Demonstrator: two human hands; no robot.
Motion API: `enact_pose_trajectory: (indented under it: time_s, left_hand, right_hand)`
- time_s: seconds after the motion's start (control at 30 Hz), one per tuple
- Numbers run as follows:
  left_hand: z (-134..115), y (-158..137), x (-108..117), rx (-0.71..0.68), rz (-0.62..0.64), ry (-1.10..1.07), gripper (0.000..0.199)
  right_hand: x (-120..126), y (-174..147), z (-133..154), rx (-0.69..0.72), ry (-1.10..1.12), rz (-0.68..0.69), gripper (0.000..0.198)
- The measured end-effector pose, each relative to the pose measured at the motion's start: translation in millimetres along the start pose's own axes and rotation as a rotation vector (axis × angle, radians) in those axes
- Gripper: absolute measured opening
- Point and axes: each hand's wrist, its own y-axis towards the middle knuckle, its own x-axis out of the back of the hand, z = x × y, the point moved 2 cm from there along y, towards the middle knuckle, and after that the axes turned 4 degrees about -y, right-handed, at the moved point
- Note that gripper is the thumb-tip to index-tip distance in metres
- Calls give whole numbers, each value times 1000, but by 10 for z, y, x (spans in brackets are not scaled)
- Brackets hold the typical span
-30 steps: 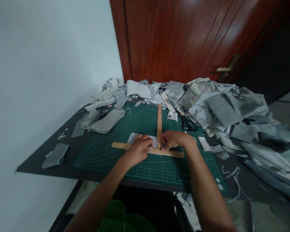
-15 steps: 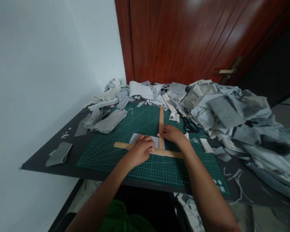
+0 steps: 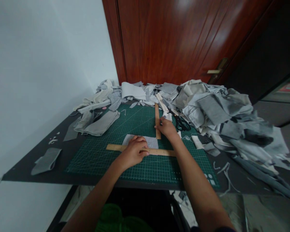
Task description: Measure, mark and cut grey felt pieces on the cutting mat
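A small light grey piece of fabric (image 3: 151, 142) lies on the green cutting mat (image 3: 140, 120). Across its near edge runs a wooden ruler (image 3: 161, 152), set left to right. My left hand (image 3: 134, 150) is closed on this ruler and rests over the fabric, its fingers partly hiding both. My right hand (image 3: 168, 127) pinches a second wooden ruler (image 3: 157, 112), which points away from me. The lower end of that ruler sits by the fabric's far right corner, apart from the first ruler.
Black-handled scissors (image 3: 183, 124) lie right of the rulers. A large heap of grey and cream fabric (image 3: 215, 106) covers the table's right and back. Folded grey pieces (image 3: 101, 123) lie at left, another folded piece (image 3: 47, 161) near the left corner. Loose threads (image 3: 227, 175) lie at right.
My right hand has slid the second ruler away from me, off most of the fabric and clear of the first ruler. My left hand stays on the first ruler. The whole view has shifted slightly.
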Motion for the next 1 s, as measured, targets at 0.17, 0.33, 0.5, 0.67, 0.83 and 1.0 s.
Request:
enact_pose_trajectory:
  time_s: [0.17, 0.33, 0.5, 0.67, 0.83, 1.0]
  left_hand:
    - [17, 10, -2, -3, 8, -6, 18]
    - [20, 17, -1, -6, 10, 0, 17]
    - [12, 22, -1, -2, 15, 1, 16]
    - [17, 15, -8, 1, 13, 3, 13]
    - [12, 9, -10, -1, 22, 8, 10]
    - [23, 4, -16, -7, 19, 7, 9]
  right_hand:
    - [83, -23, -27, 76, 38, 19, 18]
    - [143, -77, 31, 212, 90, 171, 17]
    - [98, -137, 112, 324, 106, 305, 25]
    - [113, -177, 154, 324, 9, 403, 15]
    - [112, -201, 171, 307, -24, 408, 6]
    - [109, -232, 187, 302, -48, 386, 8]
